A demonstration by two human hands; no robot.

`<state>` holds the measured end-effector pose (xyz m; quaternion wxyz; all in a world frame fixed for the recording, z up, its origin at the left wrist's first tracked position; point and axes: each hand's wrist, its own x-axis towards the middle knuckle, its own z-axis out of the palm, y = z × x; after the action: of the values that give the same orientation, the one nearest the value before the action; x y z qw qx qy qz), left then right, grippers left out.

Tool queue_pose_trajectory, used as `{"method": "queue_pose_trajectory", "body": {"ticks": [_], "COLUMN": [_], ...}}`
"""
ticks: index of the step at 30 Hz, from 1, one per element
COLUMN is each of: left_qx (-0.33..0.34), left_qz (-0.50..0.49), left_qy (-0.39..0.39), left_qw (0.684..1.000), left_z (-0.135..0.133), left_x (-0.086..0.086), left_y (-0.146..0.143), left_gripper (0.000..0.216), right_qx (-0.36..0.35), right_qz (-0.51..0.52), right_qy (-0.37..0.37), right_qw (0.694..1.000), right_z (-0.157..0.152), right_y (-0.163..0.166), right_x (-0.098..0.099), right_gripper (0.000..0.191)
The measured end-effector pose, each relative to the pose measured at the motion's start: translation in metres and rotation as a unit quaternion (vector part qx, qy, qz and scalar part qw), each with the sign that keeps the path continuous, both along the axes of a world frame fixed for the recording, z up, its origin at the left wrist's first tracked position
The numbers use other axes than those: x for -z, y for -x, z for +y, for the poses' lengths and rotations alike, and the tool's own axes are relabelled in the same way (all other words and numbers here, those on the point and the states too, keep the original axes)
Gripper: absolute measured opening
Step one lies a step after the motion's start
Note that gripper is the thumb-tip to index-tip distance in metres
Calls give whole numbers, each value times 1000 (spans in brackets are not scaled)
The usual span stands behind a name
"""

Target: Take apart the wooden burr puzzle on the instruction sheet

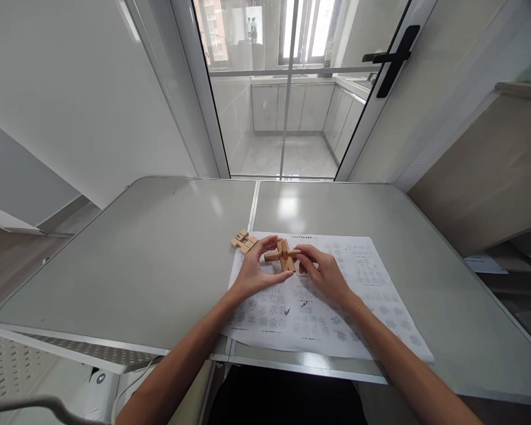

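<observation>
Two spare blocks beside paper sheet

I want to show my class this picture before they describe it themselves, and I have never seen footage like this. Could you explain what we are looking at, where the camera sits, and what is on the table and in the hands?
There is no machine here: a person works with two bare hands. The single picture comes from a camera worn on the head, looking forward and down, so the arms enter from the bottom edge. The left hand and the right hand together hold a wooden cross-shaped puzzle made of interlocked bars, just above a printed sheet of small diagrams. That sheet lies on a grey table. Left of the sheet's far corner lie a few loose wooden pieces. Behind the table a glass door opens onto a bright room.
</observation>
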<state>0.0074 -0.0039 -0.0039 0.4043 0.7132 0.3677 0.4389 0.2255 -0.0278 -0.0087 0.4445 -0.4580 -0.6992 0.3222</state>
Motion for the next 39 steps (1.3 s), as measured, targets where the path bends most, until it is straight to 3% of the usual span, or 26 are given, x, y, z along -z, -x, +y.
{"method": "queue_pose_trajectory", "body": {"ticks": [21,29,39], "left_qx": [2,21,25], "left_qz": [28,28,56], "left_qy": [-23,9,12], "left_qw": [999,999,998], "left_z": [-4,0,-4], "left_x": [-10,-1,-9], "left_y": [0,3,1], "left_gripper": [76,91,78], "right_qx": [6,7,5], "right_qz": [-39,-18,-23], "right_qy": [-36,11,21], "right_qw": [999,1000,999], "right_z": [-2,-2,-3], "right_y": [-1,-1,-1], "right_x": [2,7,8], "right_gripper": [25,25,27]}}
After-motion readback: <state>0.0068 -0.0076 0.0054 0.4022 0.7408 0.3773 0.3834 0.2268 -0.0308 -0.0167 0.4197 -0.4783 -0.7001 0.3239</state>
